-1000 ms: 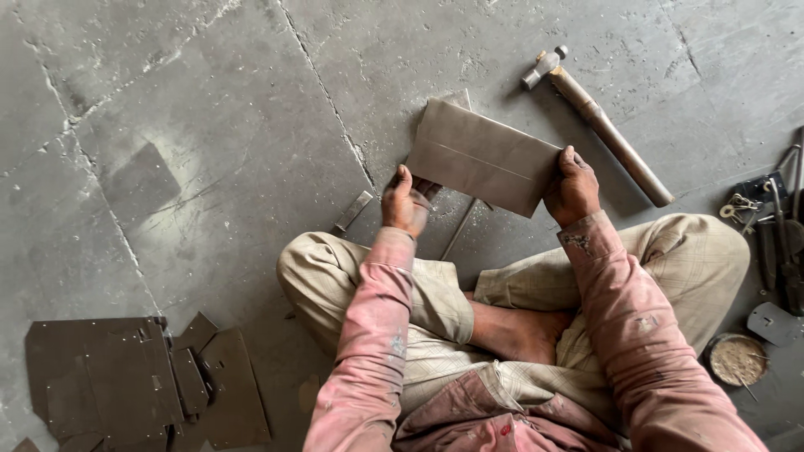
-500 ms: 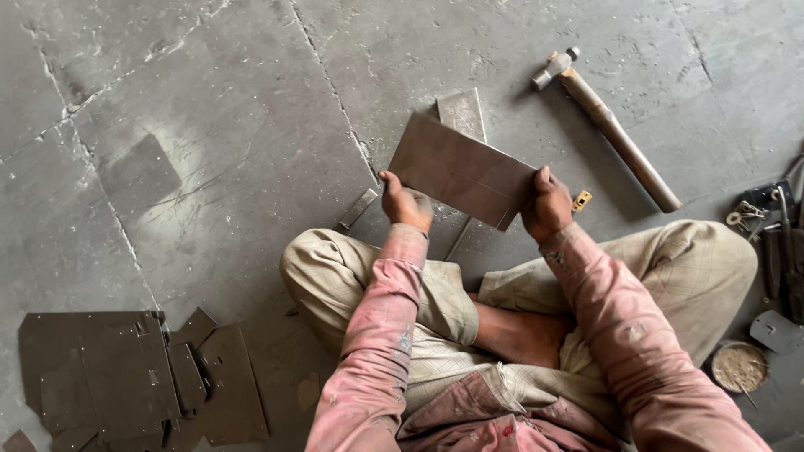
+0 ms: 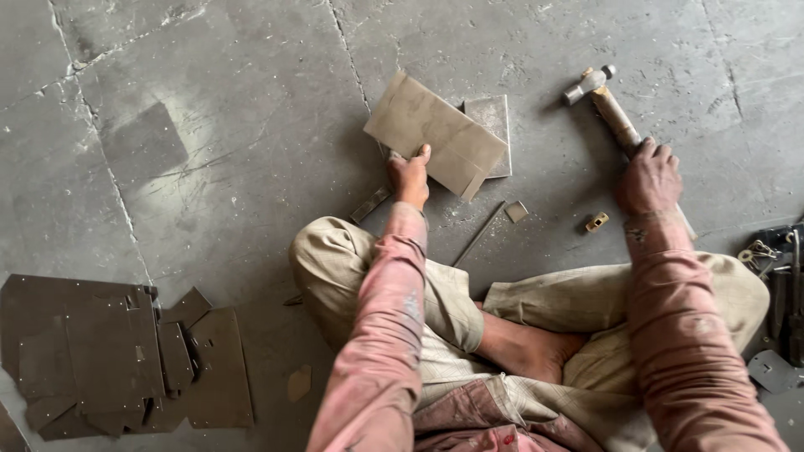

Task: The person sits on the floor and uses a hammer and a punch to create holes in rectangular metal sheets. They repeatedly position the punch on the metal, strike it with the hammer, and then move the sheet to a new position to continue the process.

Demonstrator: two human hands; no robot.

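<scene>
Risk: sheet [image 3: 435,134] is pinched only at its near edge, tilted over the small plate [image 3: 490,125] on the floor, so a hammer [image 3: 605,102] blow could skid it or catch the thumb. Left hand [image 3: 409,174] closed on the sheet edge, arm stretched forward. Right hand [image 3: 649,177] curled around the hammer handle, head lying on the floor, well right of the sheet

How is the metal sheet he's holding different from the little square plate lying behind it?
The folded sheet is bigger, tan-brown and tilted, gripped at its lower edge by the left hand. The square plate is smaller, greyer and lies flat on the floor, with no hand on it. The sheet shows a crease across it; the plate looks plain and is partly hidden by the sheet. Both are thin, flat-sided metal pieces with straight edges.
</scene>
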